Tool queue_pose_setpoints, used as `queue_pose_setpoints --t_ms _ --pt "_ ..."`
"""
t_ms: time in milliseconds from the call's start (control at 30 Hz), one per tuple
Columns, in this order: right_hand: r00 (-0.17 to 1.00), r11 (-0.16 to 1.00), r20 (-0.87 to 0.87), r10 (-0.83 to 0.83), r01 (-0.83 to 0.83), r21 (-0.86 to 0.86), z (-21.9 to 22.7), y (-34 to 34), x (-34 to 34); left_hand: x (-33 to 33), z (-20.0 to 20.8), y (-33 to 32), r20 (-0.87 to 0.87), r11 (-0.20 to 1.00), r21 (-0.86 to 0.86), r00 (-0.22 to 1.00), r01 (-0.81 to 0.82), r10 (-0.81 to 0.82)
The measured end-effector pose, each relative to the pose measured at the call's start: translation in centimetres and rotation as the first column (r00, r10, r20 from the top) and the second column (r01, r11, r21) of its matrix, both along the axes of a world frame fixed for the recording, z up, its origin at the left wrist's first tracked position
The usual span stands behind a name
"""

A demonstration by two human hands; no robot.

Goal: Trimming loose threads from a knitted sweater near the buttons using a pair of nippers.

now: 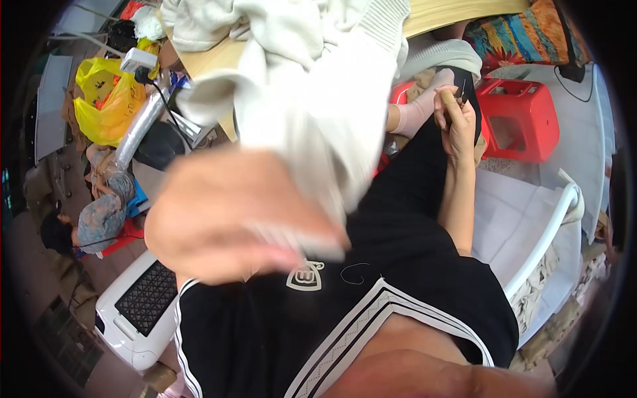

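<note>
A cream knit garment [312,86] with ribbed edges spreads over the wooden table and hangs down over its near edge toward my lap. My left hand [232,212] is raised close in front of my chest, blurred by motion. Its fingers and thumb are closed, with a whitish strip like the garment's edge between them. Farther off to the right, my right hand [454,126] is held above my dark-trousered leg. The fingers there pinch a small, thin, dark thing that I cannot make out, and a tan band circles one finger.
A red plastic stool [521,119] and a white tub [541,245] with cloth stand right. Left are a yellow plastic bag [103,99], a power strip [139,61] with a black cord, a white appliance [136,312] and a seated person [99,215]. The wooden table [458,16] crosses the far side.
</note>
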State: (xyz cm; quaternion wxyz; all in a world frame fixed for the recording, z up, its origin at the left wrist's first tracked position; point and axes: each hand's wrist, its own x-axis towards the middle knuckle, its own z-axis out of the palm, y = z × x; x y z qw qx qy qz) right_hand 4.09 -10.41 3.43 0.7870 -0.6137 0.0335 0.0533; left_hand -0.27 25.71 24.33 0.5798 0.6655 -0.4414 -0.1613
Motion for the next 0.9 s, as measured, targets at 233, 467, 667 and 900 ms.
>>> queue_pose_setpoints --t_ms 233,467,667,900 --pt "0.999 0.997 -0.034 0.031 -0.034 -0.073 0.8 2.1 -0.1 -0.9 -2.7 3.6 -0.263 0.952 0.149 0.917 -0.268 0.299" --pt "0.929 0.927 0.242 0.281 -0.197 -0.318 6.5 8.9 3.2 6.7 -15.1 8.4 0.068 0.301 0.667 0.458 -0.682 0.886" --pt "0.801 0.716 0.275 0.531 -0.252 -0.651 4.4 12.4 7.2 5.5 -18.4 6.5 -0.414 0.577 0.346 0.431 -0.74 0.802" --pt "0.937 0.666 0.28 0.208 -0.345 0.661 12.7 4.6 11.6 1.1 -13.8 10.8 -0.855 0.287 -0.476 0.513 -0.831 0.068"
